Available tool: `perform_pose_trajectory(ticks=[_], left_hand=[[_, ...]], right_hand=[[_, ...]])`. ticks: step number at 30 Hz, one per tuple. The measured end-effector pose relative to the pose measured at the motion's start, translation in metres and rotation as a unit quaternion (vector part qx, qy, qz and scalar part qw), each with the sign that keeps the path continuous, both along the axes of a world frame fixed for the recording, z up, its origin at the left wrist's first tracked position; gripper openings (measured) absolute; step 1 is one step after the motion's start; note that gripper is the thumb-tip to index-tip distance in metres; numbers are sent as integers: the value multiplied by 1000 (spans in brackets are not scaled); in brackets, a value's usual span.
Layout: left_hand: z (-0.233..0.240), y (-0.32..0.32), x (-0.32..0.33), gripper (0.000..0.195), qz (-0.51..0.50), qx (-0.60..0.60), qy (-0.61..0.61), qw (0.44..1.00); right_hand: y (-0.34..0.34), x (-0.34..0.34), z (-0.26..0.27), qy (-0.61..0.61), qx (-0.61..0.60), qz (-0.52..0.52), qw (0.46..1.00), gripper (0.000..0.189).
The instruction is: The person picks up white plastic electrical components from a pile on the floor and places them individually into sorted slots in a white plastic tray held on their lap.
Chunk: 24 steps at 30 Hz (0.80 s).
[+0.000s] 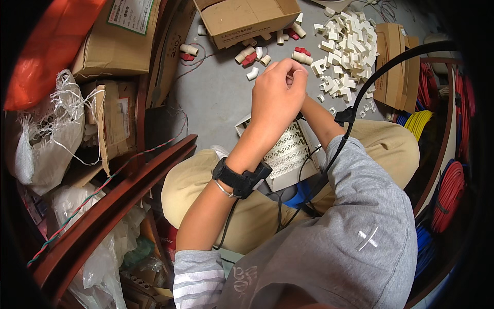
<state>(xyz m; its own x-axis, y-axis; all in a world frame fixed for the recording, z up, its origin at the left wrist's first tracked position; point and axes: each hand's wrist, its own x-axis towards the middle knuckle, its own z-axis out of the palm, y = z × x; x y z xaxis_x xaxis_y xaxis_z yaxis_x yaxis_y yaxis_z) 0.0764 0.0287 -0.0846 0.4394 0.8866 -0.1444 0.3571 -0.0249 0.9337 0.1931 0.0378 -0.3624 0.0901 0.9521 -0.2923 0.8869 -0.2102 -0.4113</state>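
My left hand [278,90], with a black strap and a bracelet at its wrist, is raised over the floor with its fingers curled. It covers most of my right hand [305,95], whose forearm comes in from the right; the two hands meet or overlap. Whether either holds something cannot be seen. Beneath them, between my legs, an open white box [287,154] holds rows of small white plastic clips. Ahead to the right lies a heap of white plastic pipe fittings [343,50]. Near my fingertips is a ball valve with a red handle [302,57].
More fittings, among them a white elbow [252,73] and a red-handled valve [246,56], lie before an open cardboard box [251,23]. A red-brown metal rail [123,201] runs along the left. Cardboard boxes [393,69] and wire coils [447,197] stand at the right. A black cable [370,83] arches past my right arm.
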Motion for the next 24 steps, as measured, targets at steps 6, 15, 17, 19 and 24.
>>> perform_pose_trajectory(ticks=[6, 15, 17, 19, 24], left_hand=[[-3, 2, -7, 18, 6, 1, 5, 1000], [-4, 2, -5, 19, 11, 3, -5, 1000], [-4, 2, -6, 19, 13, 7, -3, 1000], [-2, 3, -7, 19, 8, -8, 2, 1000], [-1, 2, -5, 19, 10, -4, -7, 1000]], right_hand=[[-6, 1, 6, 256, -67, -80, 961, 62], [-6, 4, -20, 81, -36, -53, 995, 61], [-5, 3, -19, 66, -43, -63, 995, 61], [-4, 4, -18, 52, -51, -73, 995, 61], [-1, 5, -15, 14, -86, -94, 992, 60]])
